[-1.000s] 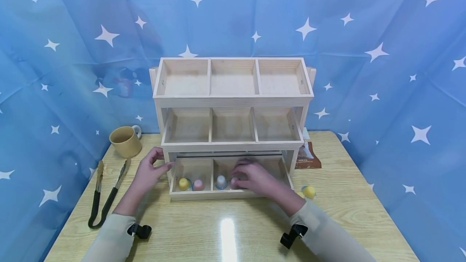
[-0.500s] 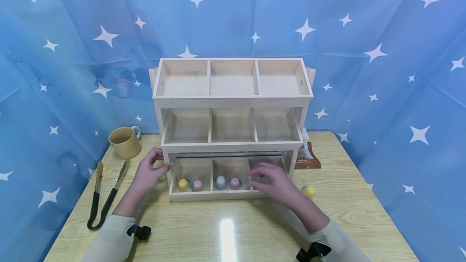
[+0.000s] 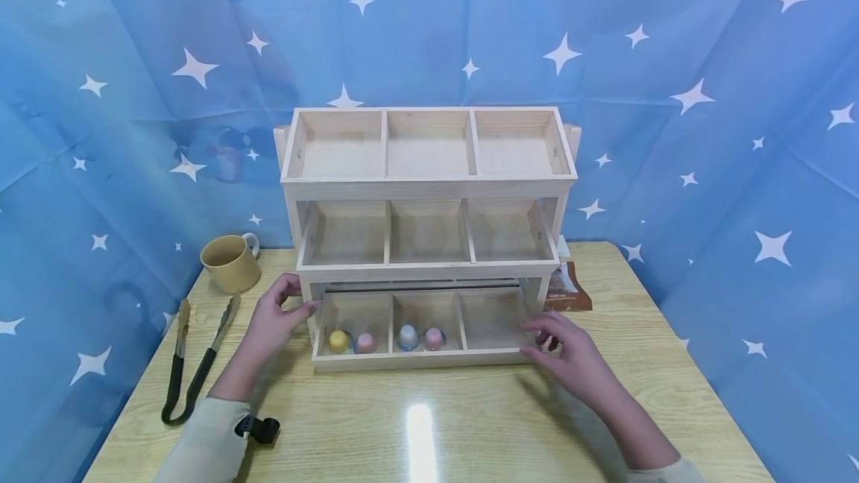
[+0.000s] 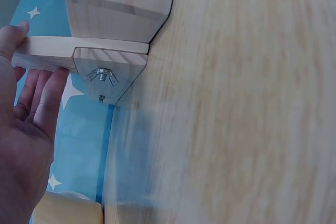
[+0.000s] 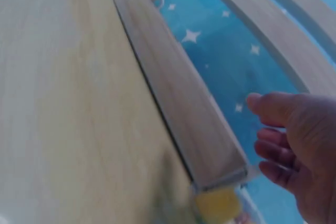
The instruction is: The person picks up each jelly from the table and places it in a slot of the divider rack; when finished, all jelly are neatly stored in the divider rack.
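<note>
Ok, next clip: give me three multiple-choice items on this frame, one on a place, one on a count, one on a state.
1. Where do the tongs lie?
A. on the table left of the wooden rack
B. in the top tier
C. inside the mug

2. How many small capsules sit in the bottom tray?
A. two
B. four
C. six

3. How is the left hand placed?
A. flat on the table, away from the rack
B. wrapped round the mug
C. holding the left side of the wooden rack

Key:
1 A, the tongs rest on the table below the mug.
2 B, yellow and pink in the left compartment, blue and pink in the middle.
3 C, the left wrist view shows thumb and fingers gripping the side board.
</note>
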Tool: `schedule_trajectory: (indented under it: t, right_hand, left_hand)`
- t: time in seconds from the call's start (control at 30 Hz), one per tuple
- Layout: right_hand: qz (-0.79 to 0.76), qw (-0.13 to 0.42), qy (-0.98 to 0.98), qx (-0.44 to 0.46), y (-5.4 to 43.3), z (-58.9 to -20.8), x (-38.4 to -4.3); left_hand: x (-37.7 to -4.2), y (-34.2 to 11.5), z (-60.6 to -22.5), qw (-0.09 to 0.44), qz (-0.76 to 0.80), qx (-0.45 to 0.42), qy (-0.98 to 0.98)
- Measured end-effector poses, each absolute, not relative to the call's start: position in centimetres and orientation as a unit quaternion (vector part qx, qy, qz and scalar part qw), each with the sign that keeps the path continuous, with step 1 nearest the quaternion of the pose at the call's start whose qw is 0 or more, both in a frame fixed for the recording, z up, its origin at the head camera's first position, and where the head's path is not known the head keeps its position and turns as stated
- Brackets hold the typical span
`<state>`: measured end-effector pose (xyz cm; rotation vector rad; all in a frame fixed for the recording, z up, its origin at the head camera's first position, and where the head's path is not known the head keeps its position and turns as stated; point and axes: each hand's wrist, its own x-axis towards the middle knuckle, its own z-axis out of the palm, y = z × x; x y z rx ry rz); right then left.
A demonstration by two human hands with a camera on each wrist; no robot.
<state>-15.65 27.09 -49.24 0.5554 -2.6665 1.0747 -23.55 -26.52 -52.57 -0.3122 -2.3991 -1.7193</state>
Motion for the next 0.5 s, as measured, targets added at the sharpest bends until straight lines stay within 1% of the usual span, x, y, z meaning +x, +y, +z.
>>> schedule_trajectory:
  t: [0.23,0.5]
  right_hand:
    - [0.367,0.115,-0.910,0.154,29.0,-50.0,-14.0]
    - [0.389,0.100,-0.908,0.122,29.9,-51.2,-12.8]
  left_hand:
    - [-23.4,-26.5,-52.5,0.089,-0.570,-0.106,-0.810]
    - [-23.4,-26.5,-52.5,0.087,-0.563,-0.104,-0.815]
